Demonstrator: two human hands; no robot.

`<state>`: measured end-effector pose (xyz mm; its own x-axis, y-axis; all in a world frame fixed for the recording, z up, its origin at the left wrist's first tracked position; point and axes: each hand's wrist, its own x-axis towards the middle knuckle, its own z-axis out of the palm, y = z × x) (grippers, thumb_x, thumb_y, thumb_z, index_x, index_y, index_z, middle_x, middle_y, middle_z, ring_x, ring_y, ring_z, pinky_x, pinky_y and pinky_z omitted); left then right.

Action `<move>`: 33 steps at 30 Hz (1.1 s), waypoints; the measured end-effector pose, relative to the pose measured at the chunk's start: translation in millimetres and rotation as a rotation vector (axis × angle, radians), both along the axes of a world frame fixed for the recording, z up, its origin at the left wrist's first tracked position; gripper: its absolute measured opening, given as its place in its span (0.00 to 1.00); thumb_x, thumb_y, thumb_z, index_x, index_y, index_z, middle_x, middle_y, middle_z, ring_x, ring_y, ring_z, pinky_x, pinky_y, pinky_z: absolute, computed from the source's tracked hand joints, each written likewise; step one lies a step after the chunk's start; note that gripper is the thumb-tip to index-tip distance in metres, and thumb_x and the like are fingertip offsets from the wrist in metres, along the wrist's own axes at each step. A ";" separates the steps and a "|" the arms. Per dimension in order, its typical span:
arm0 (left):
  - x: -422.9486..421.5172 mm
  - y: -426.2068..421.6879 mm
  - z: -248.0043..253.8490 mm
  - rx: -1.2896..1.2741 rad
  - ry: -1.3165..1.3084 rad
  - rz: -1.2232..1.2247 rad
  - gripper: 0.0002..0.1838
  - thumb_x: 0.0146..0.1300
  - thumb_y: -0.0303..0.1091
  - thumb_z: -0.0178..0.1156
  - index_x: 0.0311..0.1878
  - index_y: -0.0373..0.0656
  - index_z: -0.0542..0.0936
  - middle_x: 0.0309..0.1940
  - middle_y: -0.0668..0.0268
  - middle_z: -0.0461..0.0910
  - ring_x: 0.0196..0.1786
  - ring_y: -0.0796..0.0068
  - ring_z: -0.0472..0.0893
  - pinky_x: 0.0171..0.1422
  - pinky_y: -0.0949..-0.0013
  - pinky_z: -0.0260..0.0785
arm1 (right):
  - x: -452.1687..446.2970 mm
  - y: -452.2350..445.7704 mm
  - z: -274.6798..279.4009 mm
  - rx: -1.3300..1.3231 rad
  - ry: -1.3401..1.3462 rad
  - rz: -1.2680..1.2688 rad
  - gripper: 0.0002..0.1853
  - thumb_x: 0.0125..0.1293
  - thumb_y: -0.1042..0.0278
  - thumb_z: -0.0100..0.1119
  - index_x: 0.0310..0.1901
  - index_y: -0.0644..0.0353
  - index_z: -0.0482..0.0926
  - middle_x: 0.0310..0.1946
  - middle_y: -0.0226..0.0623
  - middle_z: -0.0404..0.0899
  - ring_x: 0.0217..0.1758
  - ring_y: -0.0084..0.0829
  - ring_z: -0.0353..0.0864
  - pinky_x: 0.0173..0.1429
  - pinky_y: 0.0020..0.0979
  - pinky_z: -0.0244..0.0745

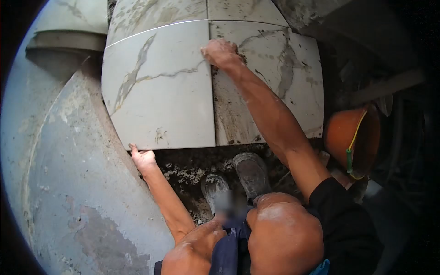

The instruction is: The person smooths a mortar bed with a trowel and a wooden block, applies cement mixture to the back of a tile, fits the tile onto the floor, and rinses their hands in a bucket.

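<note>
A white floor tile (pixel 160 91) with grey and tan marble veins lies before me, its near edge jutting slightly past the tile beside it. At its near left corner, my left hand (pixel 144 159) is closed on the edge, one digit showing at the rim and the other fingers hidden. My right hand (pixel 222 52) is curled at the same tile's far right edge, over the seam; its fingertips are hidden. The neighbouring tile (pixel 266 78), smeared with mortar and dirt, lies under my right forearm.
More dirty tiles (pixel 160 13) lie beyond. Rough mortar and rubble (pixel 183 176) cover the ground around my shoes (pixel 251 174). A worn grey concrete surface (pixel 87 169) runs along the left. An orange bucket (pixel 337 133) with a yellow-and-green handle sits tipped at the right.
</note>
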<state>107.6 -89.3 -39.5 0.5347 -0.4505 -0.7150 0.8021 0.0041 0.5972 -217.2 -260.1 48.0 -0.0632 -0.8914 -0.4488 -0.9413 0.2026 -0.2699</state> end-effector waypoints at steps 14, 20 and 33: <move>1.2 9.4 -5.6 -0.167 -0.054 -0.127 0.26 0.60 0.40 0.54 0.58 0.39 0.62 0.59 0.59 0.63 0.61 0.60 0.61 0.66 0.53 0.51 | -2.9 29.6 -50.3 -0.335 -0.208 -0.195 0.19 0.59 0.51 0.49 0.34 0.62 0.77 0.32 0.51 0.77 0.37 0.50 0.77 0.41 0.46 0.71; 1.4 12.6 -8.3 -0.100 -0.035 -0.022 0.26 0.59 0.41 0.56 0.58 0.42 0.64 0.58 0.60 0.64 0.60 0.60 0.62 0.64 0.52 0.54 | 6.0 36.4 -28.6 -0.292 -0.209 -0.209 0.16 0.62 0.55 0.46 0.35 0.62 0.72 0.27 0.51 0.76 0.32 0.51 0.77 0.36 0.45 0.73; -17.6 11.6 15.1 -0.107 -0.169 -0.086 0.26 0.59 0.40 0.57 0.56 0.36 0.64 0.57 0.60 0.64 0.58 0.63 0.63 0.65 0.55 0.53 | 5.5 45.5 -49.5 -0.328 -0.215 -0.185 0.12 0.61 0.60 0.48 0.34 0.61 0.72 0.27 0.50 0.77 0.33 0.49 0.77 0.36 0.44 0.72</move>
<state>89.9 -77.7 -24.4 0.5990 -0.5680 -0.5644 0.6910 0.0105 0.7228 -211.7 -214.6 -1.5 -0.1711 -0.9715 -0.1639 -0.8124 0.2333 -0.5345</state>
